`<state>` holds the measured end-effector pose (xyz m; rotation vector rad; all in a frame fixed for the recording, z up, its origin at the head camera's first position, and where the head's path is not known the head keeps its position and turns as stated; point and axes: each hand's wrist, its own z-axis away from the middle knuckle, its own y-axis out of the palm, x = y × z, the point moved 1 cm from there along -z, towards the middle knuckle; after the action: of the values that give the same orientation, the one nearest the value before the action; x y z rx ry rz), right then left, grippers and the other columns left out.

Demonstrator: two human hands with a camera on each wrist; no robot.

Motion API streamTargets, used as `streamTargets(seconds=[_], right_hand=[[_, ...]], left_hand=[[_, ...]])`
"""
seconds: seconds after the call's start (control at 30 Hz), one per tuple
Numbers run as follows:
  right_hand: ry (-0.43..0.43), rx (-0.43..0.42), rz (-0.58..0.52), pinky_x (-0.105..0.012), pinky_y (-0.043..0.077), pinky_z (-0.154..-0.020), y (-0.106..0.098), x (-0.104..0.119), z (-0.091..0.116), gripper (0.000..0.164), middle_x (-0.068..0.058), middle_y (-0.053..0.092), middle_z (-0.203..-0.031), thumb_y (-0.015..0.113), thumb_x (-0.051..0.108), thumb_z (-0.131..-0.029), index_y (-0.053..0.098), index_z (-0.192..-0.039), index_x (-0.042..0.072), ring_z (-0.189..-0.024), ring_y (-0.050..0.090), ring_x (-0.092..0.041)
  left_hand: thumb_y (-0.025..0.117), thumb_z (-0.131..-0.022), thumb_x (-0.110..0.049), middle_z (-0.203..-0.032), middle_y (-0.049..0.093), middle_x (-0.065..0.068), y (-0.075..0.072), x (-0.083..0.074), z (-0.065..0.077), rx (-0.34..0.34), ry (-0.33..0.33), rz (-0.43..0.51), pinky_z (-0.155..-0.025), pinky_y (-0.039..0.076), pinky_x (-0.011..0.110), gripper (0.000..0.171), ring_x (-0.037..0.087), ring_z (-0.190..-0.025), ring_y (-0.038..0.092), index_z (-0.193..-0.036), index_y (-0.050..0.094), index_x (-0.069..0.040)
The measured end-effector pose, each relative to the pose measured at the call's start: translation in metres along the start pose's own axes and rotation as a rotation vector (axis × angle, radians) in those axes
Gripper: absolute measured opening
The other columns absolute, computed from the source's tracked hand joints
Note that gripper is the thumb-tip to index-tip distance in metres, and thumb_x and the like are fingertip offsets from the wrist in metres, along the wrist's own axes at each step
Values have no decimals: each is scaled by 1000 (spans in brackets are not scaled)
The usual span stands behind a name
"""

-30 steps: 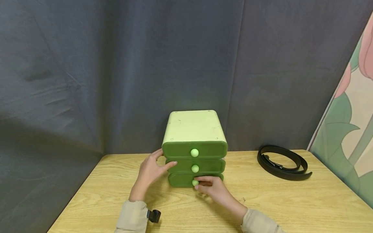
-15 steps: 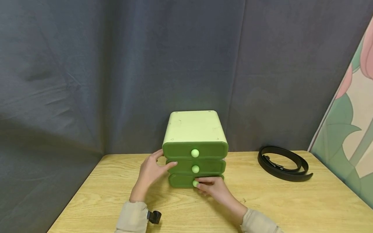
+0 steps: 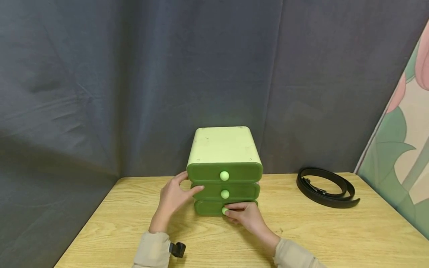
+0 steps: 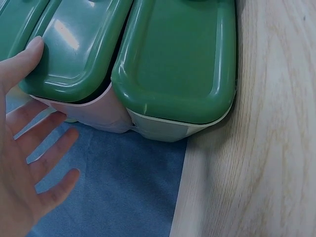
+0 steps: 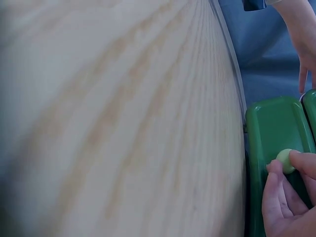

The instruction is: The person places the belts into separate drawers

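A small three-drawer cabinet point(image 3: 222, 146) with a pale green top and dark green drawer fronts stands at the table's back edge. My right hand point(image 3: 250, 219) pinches the round light green knob point(image 5: 285, 161) of the bottom drawer point(image 3: 208, 208) between thumb and fingers. All the drawer fronts look pushed in. At the cabinet's left side, my left hand point(image 3: 172, 195) rests its thumb on the front of the middle drawer point(image 4: 74, 47). Its other fingers spread out along the side, fairly straight, as the left wrist view shows.
A coiled black belt point(image 3: 330, 201) with a metal buckle lies at the back right of the wooden table point(image 3: 318, 234). A dark grey curtain point(image 3: 201, 67) hangs behind, and a flower-patterned panel point(image 3: 392, 145) borders the right side.
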<state>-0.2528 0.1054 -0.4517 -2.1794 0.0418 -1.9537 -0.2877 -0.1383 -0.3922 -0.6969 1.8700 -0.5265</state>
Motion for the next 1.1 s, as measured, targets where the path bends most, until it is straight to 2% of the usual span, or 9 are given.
streamTargets(seconds=[0.33, 0.53, 0.8, 0.97, 1.1], right_hand=[[5, 1, 22, -32, 58, -61, -1, 3, 4, 22, -19, 73, -80, 77, 2, -83, 74, -102, -9, -67, 69, -24], [9, 31, 22, -34, 58, -61, 0, 8, 9, 21, -20, 73, -80, 78, 3, -83, 75, -101, -8, -67, 69, -25], [35, 106, -15, -34, 58, -61, 0, 7, 20, 24, -21, 73, -83, 76, 3, -85, 73, -105, -10, -69, 70, -26], [34, 150, 2, -35, 58, -61, -2, 9, 32, 26, -19, 74, -89, 76, 4, -85, 73, -108, -9, -75, 72, -30], [10, 162, 23, -31, 56, -57, -3, 10, 41, 23, -18, 74, -88, 76, 3, -85, 74, -106, -7, -71, 70, -25]], left_hand=[[80, -77, -54, -136, 61, 3, 1, 0, 0, -16, 8, -4, -95, 46, 56, 67, 31, -124, 56, -132, 66, -19], [80, -77, -56, -136, 61, 4, 1, -1, 0, -21, 16, -8, -95, 45, 57, 68, 32, -124, 56, -132, 65, -19], [79, -78, -56, -136, 61, 4, 0, 2, 1, 5, -18, -5, -94, 46, 56, 70, 33, -122, 57, -135, 63, -19], [80, -77, -55, -128, 65, 2, 1, 3, 2, 8, -9, 5, -92, 48, 55, 70, 32, -119, 59, -136, 62, -20], [80, -76, -55, -120, 68, -1, 1, 2, 1, 13, -7, 11, -91, 48, 55, 69, 31, -116, 61, -134, 63, -22]])
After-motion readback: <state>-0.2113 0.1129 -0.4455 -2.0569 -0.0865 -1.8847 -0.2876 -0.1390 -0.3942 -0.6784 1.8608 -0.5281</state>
